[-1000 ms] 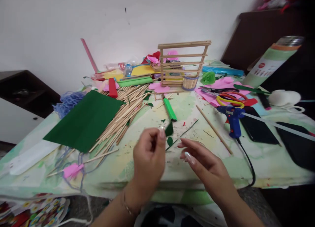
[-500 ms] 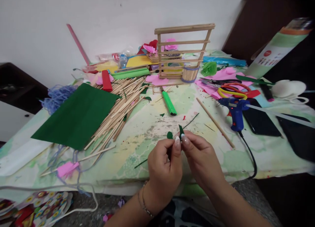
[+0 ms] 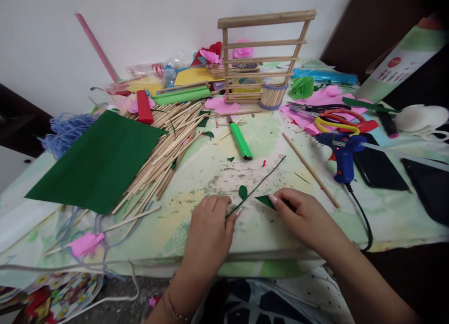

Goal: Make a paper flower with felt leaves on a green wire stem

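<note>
My left hand [image 3: 209, 228] rests low over the table, its thumb and fingers closed round the lower end of a thin dark green stem [image 3: 264, 178]. That stem slants up to the right across the cloth, and a small rounded green leaf [image 3: 242, 192] sits against it. To the right, my right hand [image 3: 296, 209] pinches a pointed dark green leaf [image 3: 265, 201] between thumb and fingers, a little apart from the stem. Beyond both hands lies a bright green cutter knife [image 3: 241, 140].
A pile of thin wooden sticks [image 3: 164, 150] and a dark green sheet [image 3: 94, 162] lie left. A stick frame [image 3: 266, 44] with a small basket [image 3: 272, 97] stands behind. On the right are scissors [image 3: 338, 122], a blue glue gun [image 3: 342, 158] with its cord, a phone [image 3: 382, 169] and a wooden stick [image 3: 310, 169].
My hands have moved apart. The left went left and down onto the stem, while the right carried the pointed leaf right. More of the stem now shows, and the view has shifted slightly.
</note>
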`<state>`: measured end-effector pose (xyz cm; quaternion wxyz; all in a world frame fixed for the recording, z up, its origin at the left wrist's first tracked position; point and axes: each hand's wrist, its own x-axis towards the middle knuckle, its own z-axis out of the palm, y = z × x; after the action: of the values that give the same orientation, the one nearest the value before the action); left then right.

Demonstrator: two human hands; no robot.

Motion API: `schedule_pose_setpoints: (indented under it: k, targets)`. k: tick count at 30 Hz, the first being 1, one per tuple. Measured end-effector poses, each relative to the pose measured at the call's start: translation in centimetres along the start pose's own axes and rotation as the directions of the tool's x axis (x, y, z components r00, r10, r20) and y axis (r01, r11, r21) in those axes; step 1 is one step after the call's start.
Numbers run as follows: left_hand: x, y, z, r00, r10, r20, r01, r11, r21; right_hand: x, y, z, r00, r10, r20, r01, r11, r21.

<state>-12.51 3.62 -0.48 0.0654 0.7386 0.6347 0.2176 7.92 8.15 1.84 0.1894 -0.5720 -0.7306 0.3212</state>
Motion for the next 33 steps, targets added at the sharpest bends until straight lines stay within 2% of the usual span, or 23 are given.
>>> schedule_pose_setpoints:
  k: [3,6,9,13,15,24,26,30,33]
  targets:
    - [0.4,0.0,0.0,0.998,-0.005,0.066,0.007,1.000,-0.025,0.2,-0.6,0.8,1.000,-0.024,0.013,0.026,0.994,-0.105]
    - [0.5,-0.1,-0.2,0.998,0.000,0.063,0.002,0.999,-0.036,0.7,-1.0,1.0,0.999,-0.026,0.036,0.033,0.979,-0.200]
    - [0.1,0.0,-0.2,1.000,0.024,-0.001,-0.024,0.999,-0.043,1.2,-1.3,1.1,0.998,-0.018,0.067,0.033,0.974,-0.226]
    - [-0.3,0.5,0.3,0.982,0.096,-0.162,-0.094,0.995,0.021,1.8,-1.8,1.2,0.996,0.002,0.093,0.021,0.968,-0.250]
    - [-0.4,0.8,0.5,0.976,0.113,-0.186,-0.107,0.993,0.045,1.9,-1.9,1.3,0.995,0.014,0.098,0.011,0.968,-0.250]
    - [-0.2,1.1,0.8,0.990,0.090,-0.110,-0.090,0.996,0.005,1.3,-1.0,0.4,0.997,0.027,0.076,-0.019,0.995,-0.103]
    - [-0.3,1.1,0.9,0.989,0.083,-0.125,-0.084,0.996,-0.002,1.0,-0.4,0.3,0.999,-0.018,0.051,0.020,0.999,-0.026]
    - [-0.5,1.2,1.0,0.983,0.085,-0.161,-0.089,0.996,-0.019,0.5,1.4,0.3,0.983,-0.175,-0.062,0.182,0.975,0.129]
    - [-0.6,1.3,0.9,0.978,0.143,-0.152,-0.149,0.988,-0.035,0.2,2.3,0.4,0.944,-0.282,-0.170,0.298,0.951,0.083]
